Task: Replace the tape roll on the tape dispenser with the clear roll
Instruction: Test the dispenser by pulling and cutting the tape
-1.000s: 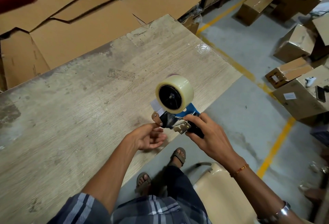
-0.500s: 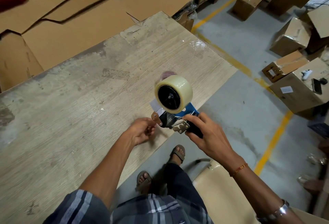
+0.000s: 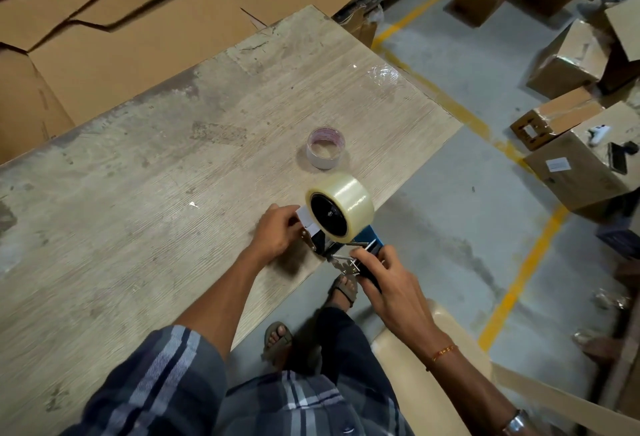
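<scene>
A blue tape dispenser [image 3: 367,240] hangs over the table's near edge with a full clear roll [image 3: 348,202] mounted on its black hub. My right hand [image 3: 384,278] is closed around the dispenser's handle. My left hand [image 3: 277,231] is at the dispenser's front and pinches the loose tape end beside the roll. A nearly used-up roll [image 3: 325,148] with a whitish core lies flat on the wooden table [image 3: 173,193], just beyond the dispenser.
Flattened cardboard sheets [image 3: 156,13] lie behind the table. Cardboard boxes [image 3: 571,165] stand on the grey floor to the right, near yellow floor lines [image 3: 519,283]. A beige chair [image 3: 408,373] is by my legs, below the right arm.
My left hand has risen from the tabletop to the dispenser's front and taken the tape end. The dispenser dropped lower in view, and the used-up roll behind it now shows.
</scene>
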Action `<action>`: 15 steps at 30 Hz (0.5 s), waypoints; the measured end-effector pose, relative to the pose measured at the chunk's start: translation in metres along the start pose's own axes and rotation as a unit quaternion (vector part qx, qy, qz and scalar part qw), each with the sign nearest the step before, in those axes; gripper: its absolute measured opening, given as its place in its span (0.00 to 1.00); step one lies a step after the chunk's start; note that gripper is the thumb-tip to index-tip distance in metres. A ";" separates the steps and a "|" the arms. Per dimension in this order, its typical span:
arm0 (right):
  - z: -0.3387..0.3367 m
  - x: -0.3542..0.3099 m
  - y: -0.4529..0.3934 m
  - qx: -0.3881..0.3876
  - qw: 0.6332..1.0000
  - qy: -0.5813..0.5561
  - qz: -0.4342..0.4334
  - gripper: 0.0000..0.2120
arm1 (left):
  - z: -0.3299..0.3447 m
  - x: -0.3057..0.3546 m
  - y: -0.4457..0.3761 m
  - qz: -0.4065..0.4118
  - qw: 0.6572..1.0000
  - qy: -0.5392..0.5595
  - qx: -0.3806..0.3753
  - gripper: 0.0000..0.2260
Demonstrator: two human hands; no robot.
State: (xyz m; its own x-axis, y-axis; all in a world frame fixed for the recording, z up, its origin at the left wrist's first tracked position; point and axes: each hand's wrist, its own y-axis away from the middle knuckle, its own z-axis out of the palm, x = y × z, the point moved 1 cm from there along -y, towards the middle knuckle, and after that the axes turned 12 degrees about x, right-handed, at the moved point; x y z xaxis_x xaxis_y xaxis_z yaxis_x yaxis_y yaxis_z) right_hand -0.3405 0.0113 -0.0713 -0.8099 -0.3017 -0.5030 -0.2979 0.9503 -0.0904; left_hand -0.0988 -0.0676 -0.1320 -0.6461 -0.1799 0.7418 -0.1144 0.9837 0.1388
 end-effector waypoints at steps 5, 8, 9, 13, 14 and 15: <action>0.017 0.002 0.012 -0.013 1.000 -0.009 0.022 0.25 | 0.013 -0.008 0.004 0.062 0.986 -0.117 0.098 0.11; 0.022 0.002 0.016 -0.018 1.000 -0.006 0.020 0.24 | 0.014 -0.014 0.002 0.097 0.975 -0.176 0.095 0.18; 0.024 0.002 0.018 -0.021 1.000 -0.002 0.016 0.24 | 0.014 -0.016 -0.001 0.082 0.973 -0.198 0.089 0.20; 0.026 0.007 0.018 -0.025 1.000 0.008 0.005 0.23 | 0.009 -0.032 -0.016 0.028 0.970 -0.242 0.020 0.34; 0.026 0.007 0.018 -0.026 1.000 0.005 0.006 0.23 | 0.009 -0.036 -0.018 0.027 0.967 -0.254 0.000 0.38; 0.025 0.008 0.019 -0.027 1.000 0.003 0.007 0.24 | 0.009 -0.040 -0.020 0.031 0.963 -0.266 -0.014 0.41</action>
State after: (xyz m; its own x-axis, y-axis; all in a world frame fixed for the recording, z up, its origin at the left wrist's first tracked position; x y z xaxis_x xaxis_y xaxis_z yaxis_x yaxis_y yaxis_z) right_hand -0.3401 0.0292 -0.0988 -0.8168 -0.2894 -0.4991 -0.3134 0.9489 -0.0373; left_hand -0.0776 -0.0802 -0.1705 -0.9470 -0.0862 0.3094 -0.0484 0.9906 0.1278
